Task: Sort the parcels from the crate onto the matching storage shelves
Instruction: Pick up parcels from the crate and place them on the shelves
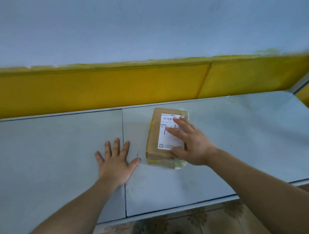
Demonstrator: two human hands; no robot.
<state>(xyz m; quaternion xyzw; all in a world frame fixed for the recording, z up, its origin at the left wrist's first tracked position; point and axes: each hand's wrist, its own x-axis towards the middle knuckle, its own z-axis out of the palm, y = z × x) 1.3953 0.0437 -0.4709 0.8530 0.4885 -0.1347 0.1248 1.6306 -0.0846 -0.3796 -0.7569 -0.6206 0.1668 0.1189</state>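
- Your head-worn wide-angle camera looks forward and steeply down onto the flat pale grey-blue shelf board (54, 147), seen from just above its near edge.
- It faces the yellow back panel (95, 87) and pale blue wall (146, 25).
- Close in: your left hand (115, 161) and right hand (192, 143) fill mid-frame; patterned floor (199, 219) edges the bottom.

The parcel (153, 145) is brown with yellow tape (150, 126), its label (168, 134) white with black marks. The shelf (54, 147) is pale grey-blue, the back panel (95, 87) yellow, the floor (193, 221) flower-patterned.
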